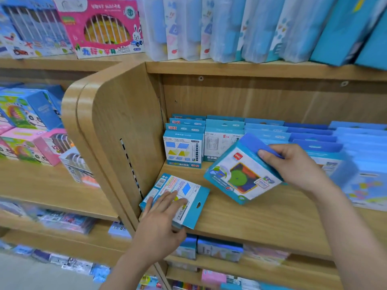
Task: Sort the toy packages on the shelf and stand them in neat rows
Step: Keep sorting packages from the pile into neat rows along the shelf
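Mid-sort, each hand on a loose package.
Right hand (293,166) clamped on tilted disc-picture package (240,176); left hand (161,222) flat on face-down package (188,195) at shelf (261,222) front. Next: stand both in matching rows (184,151).

Is all pale wood-grain shelving, split by a rounded side panel (125,126) with a black slotted strip (130,164) down its face. Right of the panel, has a plain back board (251,99) with two screw heads (200,78) above a deep shelf board (261,222); left of the panel, steps back into further wooden shelves (48,185) over pale grey floor (25,273), evenly lit.
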Tool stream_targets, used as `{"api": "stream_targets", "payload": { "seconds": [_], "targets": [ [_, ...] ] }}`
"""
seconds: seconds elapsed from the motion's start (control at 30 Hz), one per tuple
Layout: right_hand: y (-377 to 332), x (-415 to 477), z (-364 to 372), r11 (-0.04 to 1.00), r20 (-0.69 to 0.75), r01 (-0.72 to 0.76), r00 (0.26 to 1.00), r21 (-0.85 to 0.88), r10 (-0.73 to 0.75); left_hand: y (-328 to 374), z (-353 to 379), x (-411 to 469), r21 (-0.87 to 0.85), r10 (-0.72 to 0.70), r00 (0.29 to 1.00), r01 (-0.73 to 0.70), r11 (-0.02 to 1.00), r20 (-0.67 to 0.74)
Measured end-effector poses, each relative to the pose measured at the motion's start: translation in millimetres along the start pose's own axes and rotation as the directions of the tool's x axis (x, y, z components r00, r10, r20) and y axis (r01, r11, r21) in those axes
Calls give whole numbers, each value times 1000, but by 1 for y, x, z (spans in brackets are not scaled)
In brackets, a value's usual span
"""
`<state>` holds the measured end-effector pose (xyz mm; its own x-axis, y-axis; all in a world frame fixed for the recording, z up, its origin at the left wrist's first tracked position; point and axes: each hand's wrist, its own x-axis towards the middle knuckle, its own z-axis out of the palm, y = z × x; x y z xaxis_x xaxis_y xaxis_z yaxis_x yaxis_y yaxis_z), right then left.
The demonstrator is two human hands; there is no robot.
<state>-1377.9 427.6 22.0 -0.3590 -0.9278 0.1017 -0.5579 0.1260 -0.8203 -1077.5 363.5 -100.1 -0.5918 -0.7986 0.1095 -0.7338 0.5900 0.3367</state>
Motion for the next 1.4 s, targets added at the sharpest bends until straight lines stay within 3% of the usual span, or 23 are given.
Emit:
{"api": "stream_targets", "payload": {
  "seconds": [0.1, 0.17, 0.23, 0.3, 0.43, 0.5, 0.7, 0.9, 1.13, 1.27, 1.4],
  "targets": [
    [-8, -2, -4, 977, 24, -64, 998, 203, 61, 6, -11, 2, -15, 25, 997, -24, 1000, 72],
    [-15, -4, -5, 967, 62, -77, 996, 241, 64, 18, -24, 4, -180, -5, 1000, 8, 984, 18],
    [-18, -6, -5, 964, 110, -83, 992, 252, 57, 33, -39, 9, -366, -46, 994, 8, 930, -95],
    [-21, -8, -5, 968, 155, -80, 987, 238, 44, 51, -52, 17, -437, -16, 986, -59, 897, -166],
    [-22, -18, -4, 984, 215, -65, 976, 166, 28, 86, -58, 37, -514, 129, 979, -192, 836, -156],
    [-17, -26, -6, 987, 229, -62, 973, 148, 27, 95, -48, 40, -572, 131, 982, -185, 799, -135],
    [9, -58, -19, 927, 72, -100, 994, 362, 79, 104, -11, 38, -793, -5, 1000, 14, 609, 14],
    [47, -101, -16, 922, -82, -136, 981, 363, 177, 124, 25, 42, -802, 7, 997, 59, 594, 79],
    [74, -119, -34, 968, -302, -103, 938, 228, 171, 167, 44, 58, -778, 30, 997, 32, 627, 66],
    [95, -110, -53, 993, -407, -115, 906, 26, 116, 189, 49, 82, -752, 10, 1000, -4, 659, 3],
    [118, -103, -83, 969, -424, -107, 906, -225, 1, 219, 59, 114, -695, -44, 998, -4, 719, -52]
  ]
}}
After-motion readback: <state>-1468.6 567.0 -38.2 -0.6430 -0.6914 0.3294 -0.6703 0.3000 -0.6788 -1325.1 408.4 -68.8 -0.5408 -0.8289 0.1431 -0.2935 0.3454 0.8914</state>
